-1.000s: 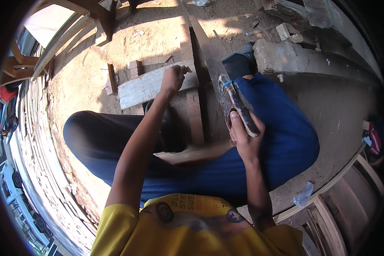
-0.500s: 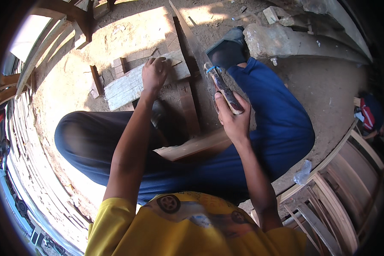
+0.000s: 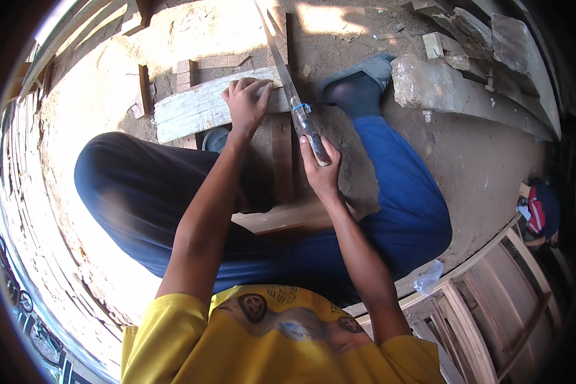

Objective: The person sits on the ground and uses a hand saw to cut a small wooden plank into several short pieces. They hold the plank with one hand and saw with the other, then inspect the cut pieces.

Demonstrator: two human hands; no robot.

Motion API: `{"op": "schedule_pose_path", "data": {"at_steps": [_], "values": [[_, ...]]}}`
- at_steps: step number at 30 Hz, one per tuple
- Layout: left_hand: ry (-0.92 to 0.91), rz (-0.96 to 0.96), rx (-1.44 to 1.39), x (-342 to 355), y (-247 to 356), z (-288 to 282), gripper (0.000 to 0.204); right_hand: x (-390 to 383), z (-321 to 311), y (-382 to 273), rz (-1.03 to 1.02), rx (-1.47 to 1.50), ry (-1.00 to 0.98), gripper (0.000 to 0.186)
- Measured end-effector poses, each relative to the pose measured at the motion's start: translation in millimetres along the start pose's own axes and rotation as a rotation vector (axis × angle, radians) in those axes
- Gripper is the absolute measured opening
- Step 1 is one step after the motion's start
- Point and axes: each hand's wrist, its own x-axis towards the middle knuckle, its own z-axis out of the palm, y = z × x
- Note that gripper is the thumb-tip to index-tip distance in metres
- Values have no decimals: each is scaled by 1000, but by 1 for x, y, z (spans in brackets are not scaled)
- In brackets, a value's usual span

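My right hand [image 3: 322, 168] is closed around the worn, dark handle of a handsaw [image 3: 284, 72]. A blue tie circles the saw where blade and handle meet, and the blade points away from me. Its lower part lies beside the right end of a weathered grey board [image 3: 189, 110]. On that board rests my left hand [image 3: 246, 105], fingers bent and thumb tucked in, gripping a small pale piece of wood [image 3: 276, 82] near the board's end. Most of that piece is hidden by the fingers. Whether the saw teeth touch the wood cannot be made out.
Brown wooden strips [image 3: 282, 157] lie under and around the board. A round container [image 3: 216, 139] sits beneath it. My sandalled foot [image 3: 358, 83] is just right of the saw. A thick timber [image 3: 461, 93] lies far right, wooden frames [image 3: 486, 320] lower right, with a plastic bag [image 3: 428, 276] beside them.
My right hand has brought the saw leftward, close to the board's right end. My left hand has shifted slightly right along the board. The right foot appears farther right.
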Motion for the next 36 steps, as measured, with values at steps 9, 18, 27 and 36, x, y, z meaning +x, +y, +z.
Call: {"op": "schedule_pose_path", "data": {"at_steps": [9,18,27,36], "values": [[-108,-154,46,4,7,2,21,2,-5,9,-1,-4,-58,23],[-125,-268,121,13,14,5,23,-2,-7,8,-12,-68,-112,23],[-265,-392,168,25,14,4,27,-16,-14,13,-38,-101,-145,20],[-267,-337,136,23,-11,16,28,-8,0,5,39,-33,-142,17]]}}
